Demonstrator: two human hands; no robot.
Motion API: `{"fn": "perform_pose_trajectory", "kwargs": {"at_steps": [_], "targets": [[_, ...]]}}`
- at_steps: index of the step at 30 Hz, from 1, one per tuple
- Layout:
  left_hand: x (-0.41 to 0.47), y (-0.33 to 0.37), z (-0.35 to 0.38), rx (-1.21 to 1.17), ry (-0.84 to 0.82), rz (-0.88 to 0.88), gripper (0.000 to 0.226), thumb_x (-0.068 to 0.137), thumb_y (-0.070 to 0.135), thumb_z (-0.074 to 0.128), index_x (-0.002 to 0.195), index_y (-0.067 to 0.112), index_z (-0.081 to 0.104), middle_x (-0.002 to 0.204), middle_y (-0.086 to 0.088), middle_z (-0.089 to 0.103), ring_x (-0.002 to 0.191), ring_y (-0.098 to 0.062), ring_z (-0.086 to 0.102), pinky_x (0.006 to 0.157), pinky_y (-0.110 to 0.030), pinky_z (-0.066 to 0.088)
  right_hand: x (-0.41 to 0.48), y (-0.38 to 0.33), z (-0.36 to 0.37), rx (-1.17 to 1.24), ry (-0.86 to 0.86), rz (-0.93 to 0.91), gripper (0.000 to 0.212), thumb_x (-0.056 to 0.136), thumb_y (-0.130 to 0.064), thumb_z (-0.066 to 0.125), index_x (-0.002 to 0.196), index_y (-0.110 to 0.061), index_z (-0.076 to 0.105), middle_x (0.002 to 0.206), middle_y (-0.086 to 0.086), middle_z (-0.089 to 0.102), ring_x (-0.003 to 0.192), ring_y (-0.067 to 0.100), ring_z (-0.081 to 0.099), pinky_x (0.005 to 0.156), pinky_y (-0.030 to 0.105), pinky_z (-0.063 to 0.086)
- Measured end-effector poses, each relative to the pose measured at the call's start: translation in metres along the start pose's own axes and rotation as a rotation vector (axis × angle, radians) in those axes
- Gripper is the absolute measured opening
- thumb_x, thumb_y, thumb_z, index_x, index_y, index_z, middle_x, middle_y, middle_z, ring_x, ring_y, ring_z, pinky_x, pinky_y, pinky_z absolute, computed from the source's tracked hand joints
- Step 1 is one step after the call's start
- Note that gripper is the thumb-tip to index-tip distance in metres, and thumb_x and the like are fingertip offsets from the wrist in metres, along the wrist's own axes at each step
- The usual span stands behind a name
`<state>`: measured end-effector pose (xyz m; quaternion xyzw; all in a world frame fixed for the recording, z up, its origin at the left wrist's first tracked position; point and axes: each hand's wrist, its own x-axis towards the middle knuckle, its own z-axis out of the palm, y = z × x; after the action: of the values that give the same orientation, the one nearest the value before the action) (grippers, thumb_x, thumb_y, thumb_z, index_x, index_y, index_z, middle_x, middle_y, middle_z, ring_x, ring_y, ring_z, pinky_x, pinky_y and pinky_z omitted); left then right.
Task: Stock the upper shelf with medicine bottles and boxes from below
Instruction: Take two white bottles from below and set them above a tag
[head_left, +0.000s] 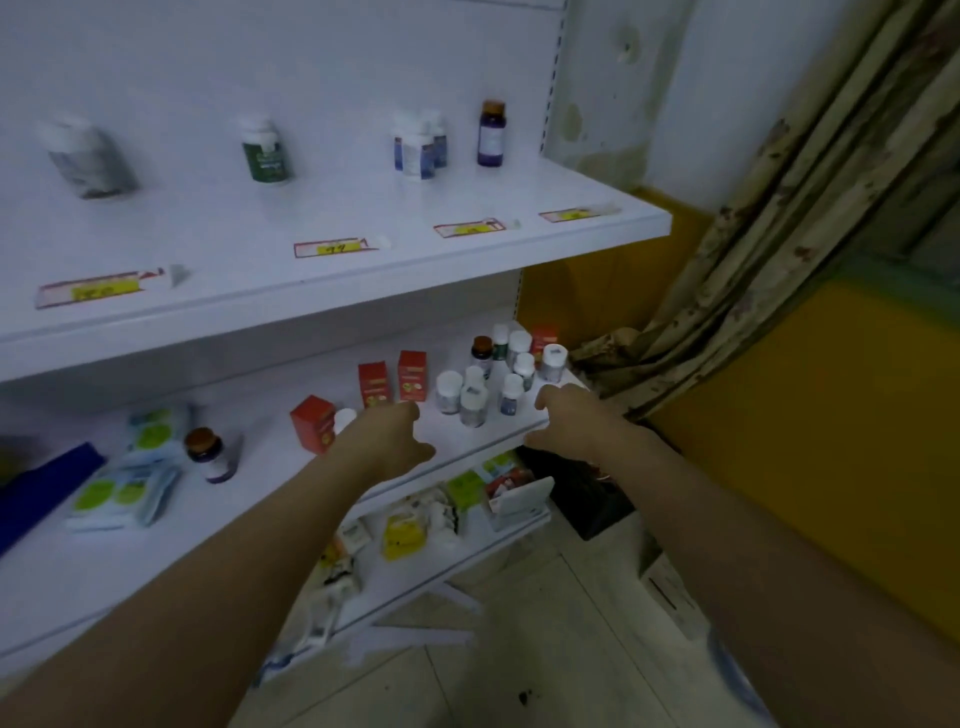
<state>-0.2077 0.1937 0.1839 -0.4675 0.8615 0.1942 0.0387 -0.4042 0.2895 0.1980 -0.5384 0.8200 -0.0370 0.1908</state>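
The upper shelf (332, 291) carries a grey bottle (91, 158), a green bottle (265, 153), white-and-blue bottles (418, 148) and a purple bottle (491, 134). On the shelf below (270, 467) stand red boxes (373, 384), a tilted red box (313, 423) and several white-capped bottles (474, 400). My left hand (392, 436) reaches over this shelf beside the red boxes, fingers loosely curled, holding nothing. My right hand (569, 418) hovers at the shelf's right front edge near the bottles, also holding nothing.
A brown-capped purple bottle (208, 454) and green-labelled packets (124, 488) lie left on the lower shelf, next to a blue item (41, 483). The bottom shelf holds yellow and white packs (405, 532). A patterned curtain (779, 218) hangs right, over a yellow wall (831, 415).
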Motion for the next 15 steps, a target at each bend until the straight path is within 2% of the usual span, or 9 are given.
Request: {"fn": "perform_pose_trajectory", "kwargs": {"at_steps": [2,5,6,8,9,10,12,13,15], "targets": [[0.022,-0.007,0.006,-0.005,-0.005,-0.023,0.061,0.089,0.039,0.059,0.139,0.01,0.04,0.14,-0.013,0.048,0.123,-0.029,0.049,0.097,-0.033,0.042,0.031,-0.001,0.008,0.017,-0.024,-0.028,0.041,0.086,-0.035,0.062,0.114,-0.009,0.05,0.117,0.017,0.053,0.109,0.035,0.054,0.091,0.041,0.049],[0.059,-0.013,0.015,-0.028,-0.017,-0.052,0.061,0.09,0.038,0.058,0.14,0.01,0.039,0.141,-0.013,0.047,0.124,-0.029,0.049,0.098,-0.033,0.042,0.076,-0.001,0.019,-0.006,-0.063,-0.054,0.046,0.087,-0.035,0.061,0.122,-0.007,0.047,0.115,0.018,0.05,0.101,0.033,0.053,0.082,0.037,0.047],[0.072,-0.015,0.017,-0.038,-0.02,-0.061,0.06,0.09,0.037,0.058,0.14,0.01,0.039,0.14,-0.013,0.047,0.124,-0.028,0.049,0.098,-0.034,0.042,0.091,0.0,0.022,-0.013,-0.078,-0.064,0.04,0.088,-0.034,0.061,0.116,-0.008,0.048,0.11,0.017,0.05,0.096,0.031,0.052,0.078,0.037,0.045],[0.097,-0.019,0.024,-0.064,-0.028,-0.078,0.059,0.09,0.035,0.058,0.139,0.009,0.04,0.138,-0.013,0.049,0.124,-0.028,0.049,0.098,-0.034,0.043,0.121,0.003,0.029,-0.013,-0.081,-0.074,0.024,0.088,-0.032,0.061,0.089,-0.015,0.044,0.088,0.01,0.043,0.086,0.026,0.045,0.065,0.033,0.039],[0.109,-0.02,0.028,-0.075,-0.034,-0.082,0.058,0.09,0.035,0.059,0.139,0.009,0.04,0.138,-0.013,0.049,0.123,-0.028,0.049,0.099,-0.035,0.044,0.134,0.005,0.033,-0.019,-0.082,-0.082,0.028,0.087,-0.032,0.061,0.08,-0.018,0.038,0.081,0.006,0.038,0.084,0.024,0.042,0.06,0.032,0.035],[0.121,-0.021,0.031,-0.082,-0.036,-0.083,0.059,0.09,0.034,0.059,0.139,0.008,0.04,0.137,-0.014,0.049,0.124,-0.028,0.049,0.1,-0.036,0.043,0.147,0.007,0.034,-0.024,-0.094,-0.087,0.028,0.087,-0.032,0.061,0.08,-0.018,0.037,0.079,0.005,0.036,0.083,0.023,0.041,0.059,0.031,0.034],[0.145,-0.022,0.037,-0.105,-0.037,-0.09,0.059,0.09,0.031,0.059,0.139,0.007,0.039,0.137,-0.015,0.049,0.124,-0.028,0.049,0.101,-0.037,0.043,0.17,0.011,0.038,-0.032,-0.117,-0.095,0.031,0.088,-0.033,0.06,0.105,-0.011,0.046,0.09,0.009,0.039,0.082,0.025,0.042,0.067,0.032,0.037],[0.156,-0.022,0.039,-0.121,-0.035,-0.098,0.058,0.09,0.029,0.059,0.139,0.006,0.04,0.137,-0.016,0.049,0.123,-0.029,0.05,0.101,-0.036,0.043,0.181,0.013,0.041,-0.042,-0.135,-0.097,0.04,0.089,-0.033,0.059,0.117,-0.008,0.046,0.095,0.011,0.042,0.084,0.027,0.045,0.07,0.034,0.039],[0.177,-0.022,0.045,-0.142,-0.025,-0.109,0.053,0.089,0.026,0.059,0.135,0.005,0.043,0.134,-0.016,0.051,0.121,-0.029,0.052,0.097,-0.033,0.044,0.201,0.019,0.047,-0.057,-0.161,-0.115,0.05,0.09,-0.033,0.059,0.129,-0.005,0.041,0.11,0.017,0.048,0.095,0.033,0.051,0.078,0.04,0.045]]}}
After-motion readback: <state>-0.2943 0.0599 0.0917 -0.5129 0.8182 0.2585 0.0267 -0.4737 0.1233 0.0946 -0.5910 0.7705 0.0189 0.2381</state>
